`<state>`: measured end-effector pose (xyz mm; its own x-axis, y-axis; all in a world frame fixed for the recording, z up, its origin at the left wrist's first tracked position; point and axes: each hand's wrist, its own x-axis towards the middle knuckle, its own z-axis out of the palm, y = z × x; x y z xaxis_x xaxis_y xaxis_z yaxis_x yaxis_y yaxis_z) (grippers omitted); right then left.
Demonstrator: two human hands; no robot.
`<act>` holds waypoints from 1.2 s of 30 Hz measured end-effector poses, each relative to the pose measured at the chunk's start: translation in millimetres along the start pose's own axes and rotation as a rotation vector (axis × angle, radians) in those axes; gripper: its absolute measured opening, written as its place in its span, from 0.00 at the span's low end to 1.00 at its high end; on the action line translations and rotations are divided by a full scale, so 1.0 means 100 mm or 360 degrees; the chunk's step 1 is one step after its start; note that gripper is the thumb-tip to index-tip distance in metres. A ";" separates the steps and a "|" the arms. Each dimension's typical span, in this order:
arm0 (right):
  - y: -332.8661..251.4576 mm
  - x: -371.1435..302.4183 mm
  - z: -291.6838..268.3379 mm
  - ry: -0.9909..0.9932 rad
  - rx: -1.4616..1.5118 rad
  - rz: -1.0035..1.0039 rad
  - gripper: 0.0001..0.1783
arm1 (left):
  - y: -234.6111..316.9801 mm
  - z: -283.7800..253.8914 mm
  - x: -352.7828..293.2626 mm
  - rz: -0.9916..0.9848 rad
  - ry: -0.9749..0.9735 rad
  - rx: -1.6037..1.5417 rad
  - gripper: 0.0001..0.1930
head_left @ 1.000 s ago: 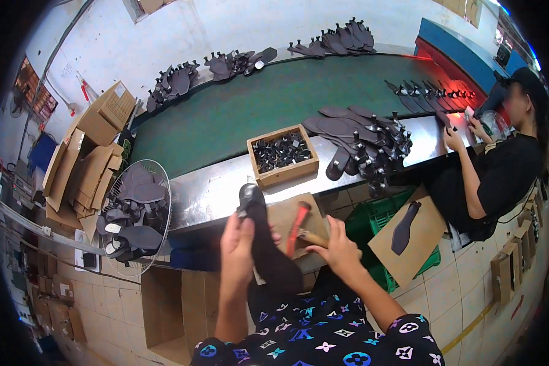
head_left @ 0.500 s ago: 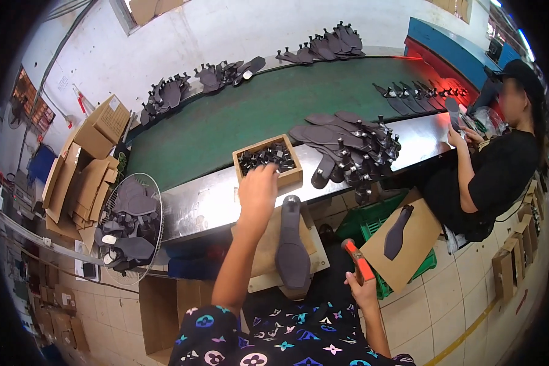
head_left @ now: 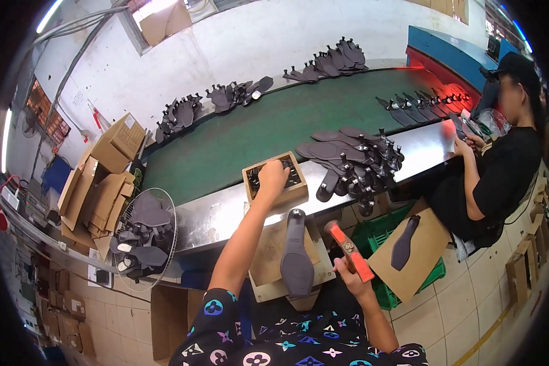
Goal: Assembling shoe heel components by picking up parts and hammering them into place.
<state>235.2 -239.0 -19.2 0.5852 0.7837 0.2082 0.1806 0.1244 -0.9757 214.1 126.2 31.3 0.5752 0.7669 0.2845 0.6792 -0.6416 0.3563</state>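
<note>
My left hand (head_left: 274, 179) reaches down into a wooden box (head_left: 247, 188) of small black pieces (head_left: 291, 175), probably shoe heels; its fingertips are hidden among them. My right hand (head_left: 352, 277) is closed on a hammer (head_left: 349, 249) with a red-orange head, held up beside the workstand. In front of me a dark grey shoe sole (head_left: 297, 268) lies lengthwise on the pale workstand (head_left: 268, 259), its narrow end pointing away. Neither hand touches this sole. Right of the box, a heap of soles with black heels (head_left: 341, 155) rests on the metal ledge.
A green conveyor belt (head_left: 238, 134) runs behind the ledge. More soles fill a wire basket (head_left: 175, 235) at left, near cardboard boxes (head_left: 119, 149). At right, a lone sole (head_left: 404, 244) lies on cardboard (head_left: 424, 253) over a green crate (head_left: 384, 226). A co-worker (head_left: 500, 158) sits beyond.
My left hand has gone deeper into the wooden box. The hammer in my right hand has risen and tilted, moving a little left. The whole view has shifted slightly.
</note>
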 end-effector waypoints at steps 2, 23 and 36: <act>-0.09 0.03 0.02 -0.0005 0.0046 0.0163 0.14 | 0.00 0.05 -0.02 0.0155 0.0101 0.0233 0.13; -1.33 0.52 0.33 -0.0131 0.0648 -0.0013 0.20 | 0.71 -1.57 -1.96 0.1483 0.0935 -0.0276 0.13; -1.34 0.48 0.19 -0.0089 0.1095 0.0102 0.03 | 0.35 -0.54 -1.50 0.0475 0.0406 -0.0844 0.16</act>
<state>224.5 -206.0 119.9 0.5328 0.8304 0.1628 -0.4062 0.4198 -0.8116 126.6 -10.7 49.3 0.5338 0.5773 0.6178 0.1529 -0.7845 0.6010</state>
